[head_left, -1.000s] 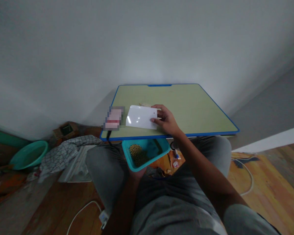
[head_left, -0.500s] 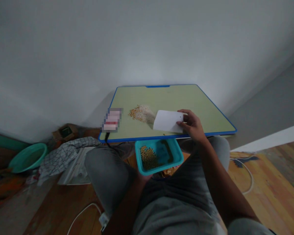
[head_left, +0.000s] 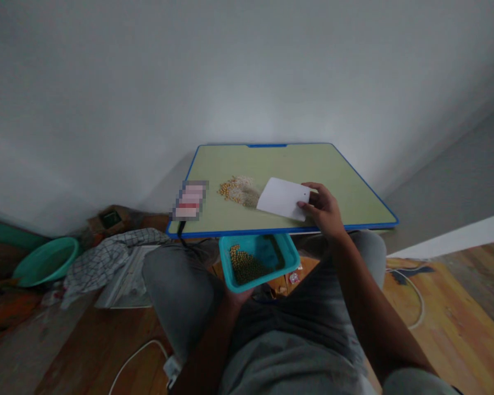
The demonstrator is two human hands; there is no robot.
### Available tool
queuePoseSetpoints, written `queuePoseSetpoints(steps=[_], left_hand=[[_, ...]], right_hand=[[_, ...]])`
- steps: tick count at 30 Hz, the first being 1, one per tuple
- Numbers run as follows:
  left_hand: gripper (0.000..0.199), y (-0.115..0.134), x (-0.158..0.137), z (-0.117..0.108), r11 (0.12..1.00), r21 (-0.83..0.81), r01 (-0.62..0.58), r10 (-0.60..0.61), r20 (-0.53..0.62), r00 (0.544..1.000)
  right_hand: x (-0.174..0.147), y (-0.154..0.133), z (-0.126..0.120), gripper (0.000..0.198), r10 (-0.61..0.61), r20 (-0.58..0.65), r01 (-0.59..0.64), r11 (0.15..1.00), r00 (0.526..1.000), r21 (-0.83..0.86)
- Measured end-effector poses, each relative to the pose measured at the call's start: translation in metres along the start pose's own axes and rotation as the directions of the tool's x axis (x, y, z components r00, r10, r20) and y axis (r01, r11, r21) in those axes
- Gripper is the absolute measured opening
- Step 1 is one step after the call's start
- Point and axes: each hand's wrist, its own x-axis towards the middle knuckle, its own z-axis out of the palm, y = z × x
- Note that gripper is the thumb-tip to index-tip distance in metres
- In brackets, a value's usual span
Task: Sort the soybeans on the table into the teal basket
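Note:
My right hand point(head_left: 323, 207) grips a white flat scraper point(head_left: 283, 198) at its right end, thumb on top, tilted over the green tabletop point(head_left: 300, 159). The scraper's left edge is beside a heap of mixed grains point(head_left: 239, 191): yellow kernels at the left, white grains behind, finer greyish-green ones at the right. Below the table's front edge, my left hand point(head_left: 239, 296) holds a teal plastic basin point(head_left: 294, 263) by its near side, most fingers hidden beneath. Yellow-green beans point(head_left: 247, 266) are gathered in the basin's left part.
A blurred pink-white object point(head_left: 190, 200) lies at the table's left edge with a dark strap point(head_left: 181, 227) hanging down. On the floor at left are a green basin point(head_left: 47, 263) and checked cloth point(head_left: 107, 258). A white cable point(head_left: 420, 302) lies at right.
The scraper has turned slightly, its far left corner rising away from me. My left hand has shifted the basin slightly left, and the beans inside have spread toward the right.

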Motion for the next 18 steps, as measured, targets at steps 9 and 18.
queuePoseSetpoints(steps=[9, 18], left_hand=[[0.066, 0.022, -0.004, 0.003, 0.991, 0.037, -0.125, 0.126, -0.021, 0.992], [0.061, 0.022, -0.001, 0.003, 0.983, 0.099, -0.157, 0.166, -0.09, 0.982]], right_hand=[[0.034, 0.026, 0.012, 0.062, -0.015, -0.281, 0.032, 0.998, 0.96, 0.053], [0.044, 0.043, 0.058, 0.061, -0.063, -0.301, 0.076, 0.997, 0.952, 0.03]])
